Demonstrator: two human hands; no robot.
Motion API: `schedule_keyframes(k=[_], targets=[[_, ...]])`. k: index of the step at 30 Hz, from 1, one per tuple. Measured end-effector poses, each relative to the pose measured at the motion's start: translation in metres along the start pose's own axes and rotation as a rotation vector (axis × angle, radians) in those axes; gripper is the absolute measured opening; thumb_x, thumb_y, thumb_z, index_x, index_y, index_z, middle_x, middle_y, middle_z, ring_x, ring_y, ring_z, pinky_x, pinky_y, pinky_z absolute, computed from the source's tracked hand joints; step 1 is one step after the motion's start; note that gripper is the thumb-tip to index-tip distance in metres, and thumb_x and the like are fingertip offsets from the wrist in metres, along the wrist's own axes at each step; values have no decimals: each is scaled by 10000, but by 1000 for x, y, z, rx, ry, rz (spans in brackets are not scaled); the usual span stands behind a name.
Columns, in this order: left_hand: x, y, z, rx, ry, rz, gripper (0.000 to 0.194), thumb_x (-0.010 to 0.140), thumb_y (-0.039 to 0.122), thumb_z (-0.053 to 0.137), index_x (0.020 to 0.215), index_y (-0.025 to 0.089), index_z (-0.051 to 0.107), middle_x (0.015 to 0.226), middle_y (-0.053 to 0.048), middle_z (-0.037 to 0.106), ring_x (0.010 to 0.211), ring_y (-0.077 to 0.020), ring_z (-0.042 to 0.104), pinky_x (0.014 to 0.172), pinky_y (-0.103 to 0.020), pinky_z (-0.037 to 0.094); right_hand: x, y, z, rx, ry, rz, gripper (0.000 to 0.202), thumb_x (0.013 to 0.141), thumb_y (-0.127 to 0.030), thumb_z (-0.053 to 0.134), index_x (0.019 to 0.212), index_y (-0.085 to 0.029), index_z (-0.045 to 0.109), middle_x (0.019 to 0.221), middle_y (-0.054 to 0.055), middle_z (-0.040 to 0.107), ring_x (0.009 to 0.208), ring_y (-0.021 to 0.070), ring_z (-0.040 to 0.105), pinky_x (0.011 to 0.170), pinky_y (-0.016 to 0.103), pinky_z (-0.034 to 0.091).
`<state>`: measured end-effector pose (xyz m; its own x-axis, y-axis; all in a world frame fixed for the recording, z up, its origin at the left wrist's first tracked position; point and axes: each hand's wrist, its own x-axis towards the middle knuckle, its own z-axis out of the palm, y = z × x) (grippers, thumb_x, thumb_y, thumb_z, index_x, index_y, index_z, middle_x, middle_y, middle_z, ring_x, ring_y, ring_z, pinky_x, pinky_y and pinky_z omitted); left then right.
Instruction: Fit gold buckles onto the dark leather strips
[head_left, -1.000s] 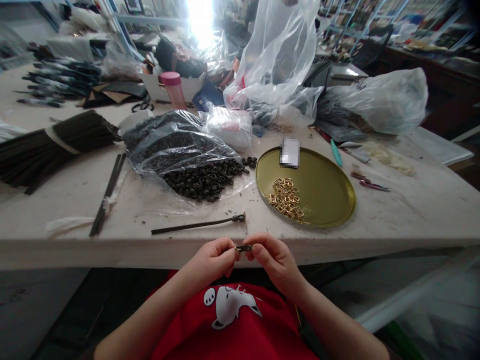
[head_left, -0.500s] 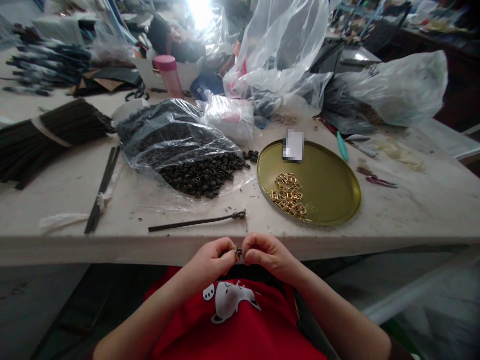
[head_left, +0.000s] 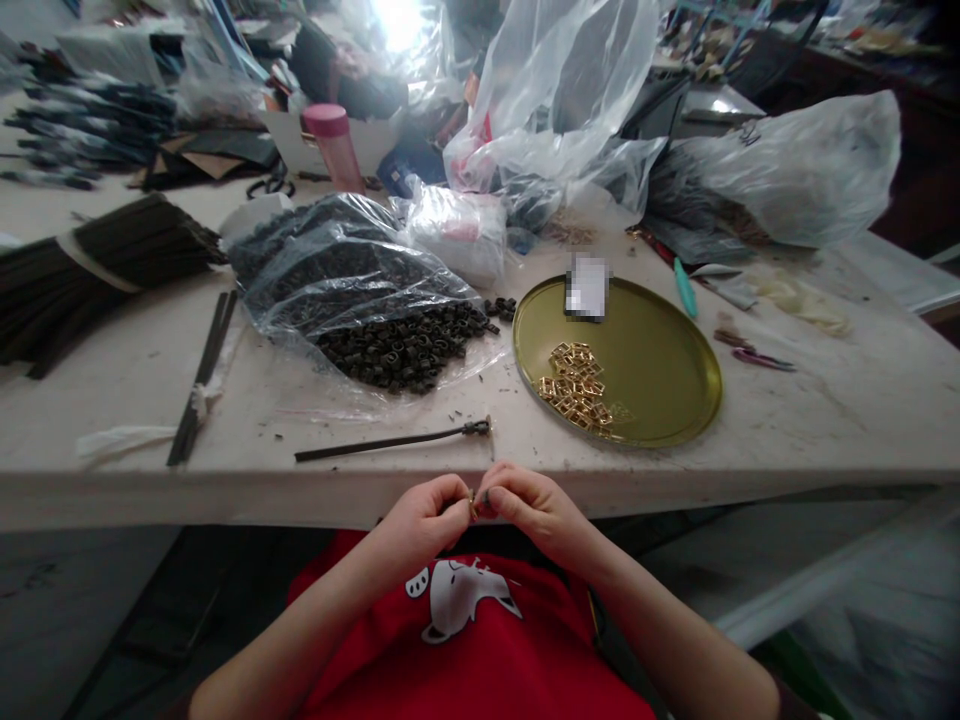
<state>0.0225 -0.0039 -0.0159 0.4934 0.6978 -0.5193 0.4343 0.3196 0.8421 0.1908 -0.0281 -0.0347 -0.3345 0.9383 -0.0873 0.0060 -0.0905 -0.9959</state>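
Note:
My left hand (head_left: 433, 508) is closed in a pinch on a small gold buckle (head_left: 473, 505), just off the table's front edge. Against it, the fingertips of my right hand (head_left: 536, 505) press on a small dark strap piece (head_left: 486, 498); the fingers hide most of it. Just beyond my hands lies a thin dark strap (head_left: 382, 446) with a buckle at its right end. Gold buckles (head_left: 576, 388) are heaped in a round gold-coloured tray (head_left: 667, 400) to the right. Small dark loops (head_left: 401, 352) spill from a clear plastic bag (head_left: 322, 265).
A banded bundle of dark strips (head_left: 112, 250) lies at the left, with a few loose strips (head_left: 202, 375) beside it. A pink bottle (head_left: 335, 148) and plastic bags (head_left: 570, 90) stand behind. Right of the tray are a turquoise tool (head_left: 684, 288) and small snips (head_left: 761, 360).
My right fingers have shifted at the buckle, and the thumb now lies straighter over the dark piece. My left hand keeps its pinch almost unmoved. The view has tilted very slightly.

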Motion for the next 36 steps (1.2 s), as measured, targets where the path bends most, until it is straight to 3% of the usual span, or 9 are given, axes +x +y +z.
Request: schedule_keyframes(k=[9,15,20,22,25,28,31,36], targets=[[-1,-6,1,109,37,76,183,783,302,427,660,170,463,562,51,418,528,-108,380,470,-207,282,-5,5,15,284,146,188,134,731,-294,618,784,-184,562,729,-16,567,692,108,525,651,231,423],[-4,-2,7,266,93,113,202,825,286,352,674,184,439,601,29,470,584,-144,438,525,-243,309,-5,21,18,130,299,158,205,679,-277,666,799,-192,522,676,-37,515,618,97,473,578,218,387],[-8,-1,10,288,23,95,213,851,299,326,722,183,450,647,22,491,613,-149,457,548,-249,325,-6,28,17,70,330,197,227,663,-313,682,758,-188,519,629,-35,521,576,111,473,545,236,376],[-10,0,9,270,9,96,224,856,316,331,735,178,459,657,20,496,621,-146,462,555,-246,333,-7,27,18,42,365,154,197,682,-311,671,735,-191,524,633,-27,531,585,119,488,554,246,390],[-10,1,7,234,21,105,253,858,357,347,751,169,477,663,15,503,624,-148,464,559,-248,342,-11,21,23,-127,402,-52,76,758,-262,606,725,-203,572,697,2,561,671,141,527,630,271,425],[-8,0,5,196,42,124,259,860,367,356,793,158,494,698,2,522,654,-158,477,586,-257,359,-15,15,27,-314,356,-239,114,818,-188,517,854,-226,618,829,41,597,800,163,558,720,294,451],[-5,-3,5,154,56,128,234,858,324,356,844,149,510,794,-25,559,740,-175,504,647,-268,380,-17,14,29,-409,310,-307,226,816,-150,501,1006,-232,591,943,67,601,892,176,562,782,311,467],[1,-8,3,134,56,108,209,840,294,358,816,152,510,762,-13,552,725,-174,501,636,-265,381,-11,17,24,-532,249,-361,227,817,-136,501,1010,-212,592,925,70,621,884,167,574,773,297,492]])
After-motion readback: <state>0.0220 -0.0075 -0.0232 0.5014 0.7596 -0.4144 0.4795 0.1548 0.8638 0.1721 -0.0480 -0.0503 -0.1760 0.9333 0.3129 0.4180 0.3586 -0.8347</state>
